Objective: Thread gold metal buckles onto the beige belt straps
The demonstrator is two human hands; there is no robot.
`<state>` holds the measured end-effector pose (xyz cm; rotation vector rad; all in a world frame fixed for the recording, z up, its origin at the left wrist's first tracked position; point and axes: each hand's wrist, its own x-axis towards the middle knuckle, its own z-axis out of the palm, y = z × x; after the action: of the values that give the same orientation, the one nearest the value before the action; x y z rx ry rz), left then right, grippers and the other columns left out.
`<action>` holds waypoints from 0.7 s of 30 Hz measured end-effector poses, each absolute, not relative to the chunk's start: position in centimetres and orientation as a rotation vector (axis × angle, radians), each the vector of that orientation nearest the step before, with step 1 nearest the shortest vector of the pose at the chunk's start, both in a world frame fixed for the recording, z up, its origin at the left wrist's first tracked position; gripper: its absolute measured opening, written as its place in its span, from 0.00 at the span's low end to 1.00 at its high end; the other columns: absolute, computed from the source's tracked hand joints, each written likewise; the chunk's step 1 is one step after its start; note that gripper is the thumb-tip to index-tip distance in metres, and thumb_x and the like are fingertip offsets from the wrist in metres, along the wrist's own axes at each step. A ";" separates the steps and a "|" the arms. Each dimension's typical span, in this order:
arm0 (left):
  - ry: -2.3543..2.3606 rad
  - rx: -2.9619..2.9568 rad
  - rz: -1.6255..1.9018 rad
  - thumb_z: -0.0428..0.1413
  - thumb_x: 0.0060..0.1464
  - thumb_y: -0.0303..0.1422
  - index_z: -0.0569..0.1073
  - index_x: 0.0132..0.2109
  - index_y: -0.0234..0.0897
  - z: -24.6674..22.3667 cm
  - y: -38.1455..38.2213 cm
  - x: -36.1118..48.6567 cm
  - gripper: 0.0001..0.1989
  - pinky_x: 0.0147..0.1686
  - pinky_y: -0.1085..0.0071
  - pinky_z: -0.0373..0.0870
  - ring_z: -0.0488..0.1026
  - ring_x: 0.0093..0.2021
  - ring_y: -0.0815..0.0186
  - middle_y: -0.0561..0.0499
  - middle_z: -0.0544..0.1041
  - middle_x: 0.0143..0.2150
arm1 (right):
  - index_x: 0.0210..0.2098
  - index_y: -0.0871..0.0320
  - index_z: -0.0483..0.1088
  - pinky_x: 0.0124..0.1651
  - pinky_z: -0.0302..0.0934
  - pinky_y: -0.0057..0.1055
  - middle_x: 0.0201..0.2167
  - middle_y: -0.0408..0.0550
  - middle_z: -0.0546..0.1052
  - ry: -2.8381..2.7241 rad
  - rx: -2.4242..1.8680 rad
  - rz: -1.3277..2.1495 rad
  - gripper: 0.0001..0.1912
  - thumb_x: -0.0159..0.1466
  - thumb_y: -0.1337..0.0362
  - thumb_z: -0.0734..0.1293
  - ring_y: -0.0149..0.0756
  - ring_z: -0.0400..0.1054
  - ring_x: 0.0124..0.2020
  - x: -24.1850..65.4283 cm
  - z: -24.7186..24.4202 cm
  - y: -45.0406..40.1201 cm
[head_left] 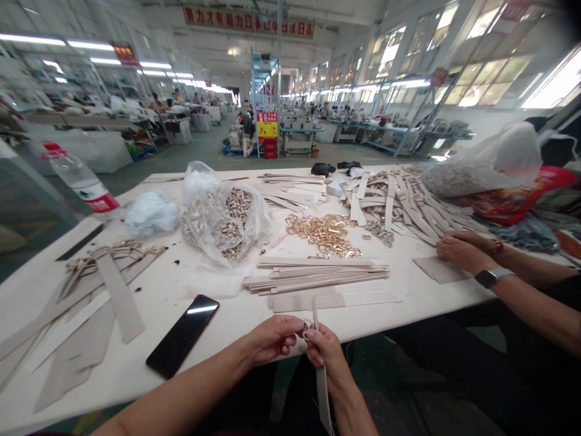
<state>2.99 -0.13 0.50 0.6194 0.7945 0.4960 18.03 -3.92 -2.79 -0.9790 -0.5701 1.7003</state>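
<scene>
At the table's near edge my left hand (pixel 276 338) is closed, thumb and finger pinching a small ring (pixel 307 324). Right beside it my right hand (pixel 327 354) is closed round a narrow beige strap (pixel 322 393), which hangs down below the hand. The strap's upper end stands up at the ring; whether it passes through the ring I cannot make out. Just beyond both hands lie a flat beige strip (pixel 313 301) and a stack of long beige strips (pixel 318 277). Farther back is a pile of gold metal buckles (pixel 324 233).
A black phone (pixel 183 336) and strips with buckles (pixel 118 297) lie left. Behind stand a plastic bag of metal fittings (pixel 222 221), a blue-white plastic bag (pixel 152 213) and a bottle (pixel 84 181). On the right, a co-worker's hands (pixel 465 251) work near a strap heap (pixel 403 200).
</scene>
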 end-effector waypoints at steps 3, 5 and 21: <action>0.730 0.582 0.407 0.66 0.41 0.39 0.71 0.32 0.29 0.2 -0.3 2.6 0.18 0.16 0.82 0.48 0.55 0.20 0.79 0.56 0.62 0.23 | 0.26 0.62 0.66 0.12 0.37 0.17 0.13 0.34 0.64 -0.588 -0.981 1.706 0.14 0.50 0.59 0.72 0.14 0.43 0.09 18.1 -3.1 -4.2; 0.661 0.590 0.321 0.67 0.39 0.39 0.70 0.31 0.30 0.0 -0.5 2.3 0.19 0.16 0.82 0.51 0.57 0.19 0.78 0.57 0.62 0.22 | 0.25 0.61 0.65 0.12 0.36 0.18 0.13 0.36 0.66 -0.595 -0.967 1.713 0.14 0.50 0.58 0.72 0.14 0.43 0.09 17.9 -3.3 -4.4; 0.865 0.939 0.628 0.65 0.43 0.38 0.70 0.31 0.30 1.7 1.1 -0.2 0.16 0.26 0.77 0.65 0.76 0.32 0.65 0.45 0.78 0.35 | 0.35 0.61 0.74 0.16 0.37 0.22 0.17 0.38 0.62 -1.009 -1.312 1.584 0.20 0.56 0.49 0.67 0.20 0.49 0.13 20.8 -0.4 -7.3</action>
<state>-0.16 1.09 1.68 0.9392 0.8645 0.6282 20.82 -7.25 -0.40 -1.3124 -1.0087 1.5842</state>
